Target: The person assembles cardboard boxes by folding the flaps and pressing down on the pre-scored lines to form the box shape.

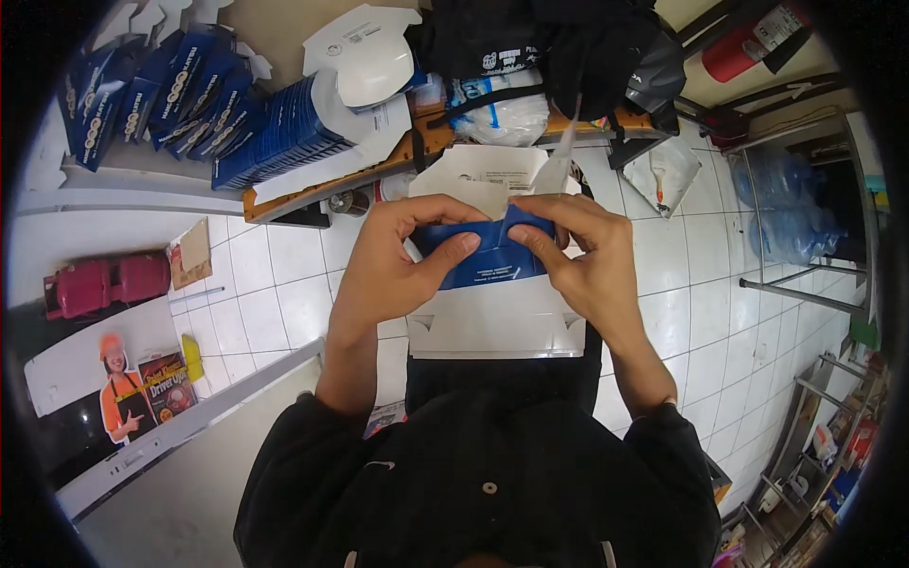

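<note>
White and blue cardboard, creased and flat-panelled, makes up the carton (pixel 494 275) at centre; left hand (pixel 407 251) and right hand (pixel 589 251) each pinch its blue panel (pixel 488 259) between thumb and fingers. At twelve o'clock sits a crinkled plastic pack (pixel 507 112); toward ten, nested cartons (pixel 298 128) crowd a wood-edged bench (pixel 282 203); toward three, rounded, translucent jugs (pixel 791 235).

Wood-edged bench (pixel 268 203): stacked blue cartons (pixel 284 133), plastic-wrapped pack (pixel 511 121).

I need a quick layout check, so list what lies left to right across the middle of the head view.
Pink cylinders, cardboard, left hand, box, right hand, brush, blue jugs.
</note>
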{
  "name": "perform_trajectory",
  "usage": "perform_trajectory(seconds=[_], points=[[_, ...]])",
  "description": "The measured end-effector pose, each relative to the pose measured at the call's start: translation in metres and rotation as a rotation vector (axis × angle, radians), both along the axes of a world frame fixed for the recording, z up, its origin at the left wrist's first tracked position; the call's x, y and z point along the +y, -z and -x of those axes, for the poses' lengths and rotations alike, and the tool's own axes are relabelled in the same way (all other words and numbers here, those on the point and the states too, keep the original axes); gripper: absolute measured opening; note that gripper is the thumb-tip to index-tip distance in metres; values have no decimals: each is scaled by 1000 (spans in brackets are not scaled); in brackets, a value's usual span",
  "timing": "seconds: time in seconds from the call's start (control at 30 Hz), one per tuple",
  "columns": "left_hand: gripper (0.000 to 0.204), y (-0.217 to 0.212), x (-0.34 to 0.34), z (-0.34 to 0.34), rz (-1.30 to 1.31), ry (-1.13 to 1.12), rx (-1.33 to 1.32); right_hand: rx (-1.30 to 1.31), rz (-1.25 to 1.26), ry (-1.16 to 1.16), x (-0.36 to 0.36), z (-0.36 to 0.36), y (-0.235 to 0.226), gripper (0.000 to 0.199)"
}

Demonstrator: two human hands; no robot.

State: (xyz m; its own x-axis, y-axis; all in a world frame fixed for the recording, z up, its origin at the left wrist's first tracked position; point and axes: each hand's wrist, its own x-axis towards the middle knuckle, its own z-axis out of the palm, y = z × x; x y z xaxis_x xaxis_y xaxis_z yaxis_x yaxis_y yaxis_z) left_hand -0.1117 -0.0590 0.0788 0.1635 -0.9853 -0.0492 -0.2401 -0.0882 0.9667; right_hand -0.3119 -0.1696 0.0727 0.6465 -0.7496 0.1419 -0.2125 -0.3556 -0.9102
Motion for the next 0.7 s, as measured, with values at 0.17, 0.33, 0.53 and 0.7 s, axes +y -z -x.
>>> perform_trajectory(seconds=[0.17,0.33,0.53,0.7], points=[[17,2,-7,-4,-51,-2,39,33,28,-128,-1,-2,11,31],[21,-3,-17,-5,97,-1,-27,66,282,-145,4,9,5,72],[75,-21,-15,-28,334,-48,-491,-289,428,-131,-28,19,19,70],[88,2,-39,-74,712,-279,39,-570,-133,-75,-65,59,49,73]])
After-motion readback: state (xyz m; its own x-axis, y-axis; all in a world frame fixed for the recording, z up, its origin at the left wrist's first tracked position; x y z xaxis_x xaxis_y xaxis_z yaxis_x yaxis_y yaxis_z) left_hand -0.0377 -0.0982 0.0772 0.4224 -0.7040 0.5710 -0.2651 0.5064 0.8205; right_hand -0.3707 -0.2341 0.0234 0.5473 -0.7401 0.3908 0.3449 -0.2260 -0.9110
